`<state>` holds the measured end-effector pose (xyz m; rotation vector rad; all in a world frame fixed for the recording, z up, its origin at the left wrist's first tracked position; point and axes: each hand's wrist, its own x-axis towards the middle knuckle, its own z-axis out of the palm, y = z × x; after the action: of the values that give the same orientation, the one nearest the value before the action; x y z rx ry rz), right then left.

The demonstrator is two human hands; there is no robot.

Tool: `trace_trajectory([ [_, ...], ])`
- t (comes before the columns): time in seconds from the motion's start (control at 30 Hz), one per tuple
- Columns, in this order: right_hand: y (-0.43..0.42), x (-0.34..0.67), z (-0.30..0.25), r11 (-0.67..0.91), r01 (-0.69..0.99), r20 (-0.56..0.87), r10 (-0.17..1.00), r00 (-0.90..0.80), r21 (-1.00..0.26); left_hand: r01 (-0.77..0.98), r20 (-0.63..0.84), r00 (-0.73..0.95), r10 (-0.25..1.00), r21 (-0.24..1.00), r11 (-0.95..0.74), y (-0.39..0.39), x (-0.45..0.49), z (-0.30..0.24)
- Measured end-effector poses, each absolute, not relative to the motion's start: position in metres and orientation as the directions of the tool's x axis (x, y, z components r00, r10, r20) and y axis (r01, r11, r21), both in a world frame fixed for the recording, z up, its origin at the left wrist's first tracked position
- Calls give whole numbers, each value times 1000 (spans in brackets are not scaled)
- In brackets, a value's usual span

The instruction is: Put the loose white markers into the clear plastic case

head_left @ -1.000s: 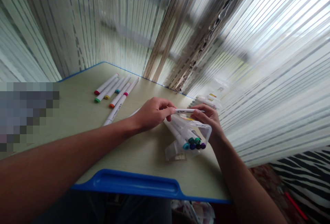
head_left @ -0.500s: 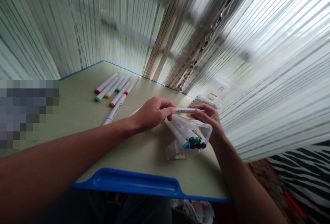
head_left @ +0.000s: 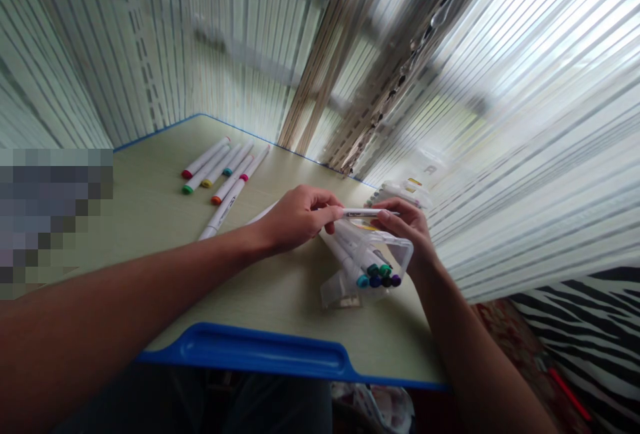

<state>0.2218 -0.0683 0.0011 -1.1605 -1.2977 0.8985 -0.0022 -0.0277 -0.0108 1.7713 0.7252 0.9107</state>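
Room: pale yellow surface with a blue rim (head_left: pixel 150 234), stripy white curtains (head_left: pixel 500 121) close behind | Space: bare middle; loose white markers (head_left: pixel 220 171) far left | Hands: left hand (head_left: pixel 295 217) and right hand (head_left: pixel 407 227) each pinch one end of a thin white marker (head_left: pixel 363 212), just above the clear plastic box of markers (head_left: pixel 373 267) near the right edge

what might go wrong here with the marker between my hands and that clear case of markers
The thin white marker is pinched only at the fingertips of the left hand and right hand, so it may slip onto the clear plastic case below. That case lies near the right edge of the pale blue-rimmed table, capped markers poking out; a nudge might spill them.
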Motion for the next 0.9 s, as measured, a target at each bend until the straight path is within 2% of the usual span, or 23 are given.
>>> trace_trajectory([
  [0.17, -68, 226, -2, 237, 126, 250, 963, 100, -963, 83, 262, 546, 796, 928, -363, -29, -3, -9],
  [0.4, -69, 228, -3, 215, 184, 219, 976, 5, -959, 94, 222, 584, 781, 937, -337, -33, -4, -7],
  [0.9, -69, 227, -5, 216, 169, 222, 975, 20, -962, 87, 221, 584, 781, 940, -331, -32, -3, -8],
])
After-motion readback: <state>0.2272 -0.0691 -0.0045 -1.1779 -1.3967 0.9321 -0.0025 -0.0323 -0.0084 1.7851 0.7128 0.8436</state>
